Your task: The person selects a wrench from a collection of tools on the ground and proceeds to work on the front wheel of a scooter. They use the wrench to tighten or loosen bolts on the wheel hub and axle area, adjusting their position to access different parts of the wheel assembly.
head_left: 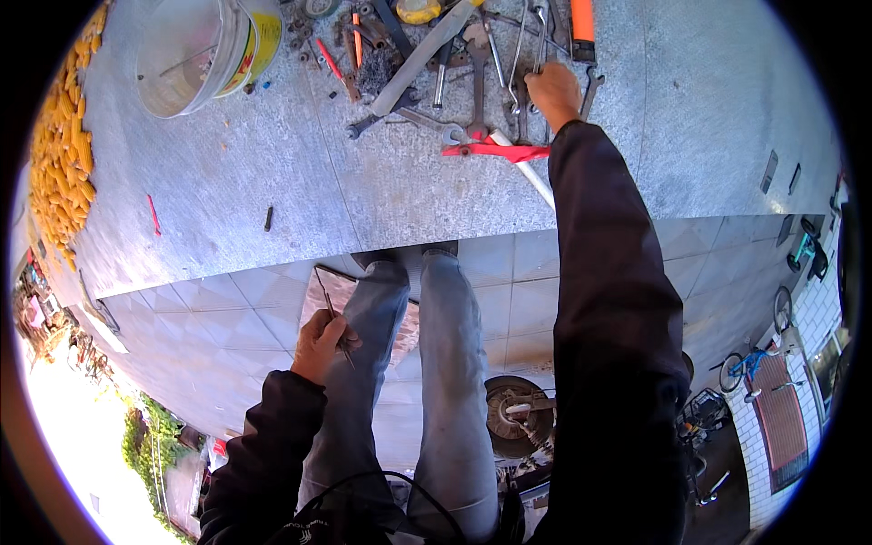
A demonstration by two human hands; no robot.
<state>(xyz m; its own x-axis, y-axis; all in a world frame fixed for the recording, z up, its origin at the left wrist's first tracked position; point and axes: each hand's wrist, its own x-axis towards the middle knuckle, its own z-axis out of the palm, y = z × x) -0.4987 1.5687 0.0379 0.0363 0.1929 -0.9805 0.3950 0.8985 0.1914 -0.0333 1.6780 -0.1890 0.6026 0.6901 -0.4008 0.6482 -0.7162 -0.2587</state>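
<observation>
Grey-steel spanners and pliers lie heaped on the speckled stone floor (272, 182), where your right hand (554, 91) reaches in, fingers curled down among them; whether they grip one, you cannot tell. Your left hand (320, 345) pinches a thin dark metal rod (338, 334) at the thigh. Judged best: single out one tool before lifting, sparing the red-handled cutter (495, 150).

Sunlit grey tiled floor (227, 182) outdoors

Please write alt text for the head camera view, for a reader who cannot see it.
The right hand reaches into a pile of wrenches on a grey stone floor, while the left hand holds a thin metal tool. A bucket stands nearby.
</observation>
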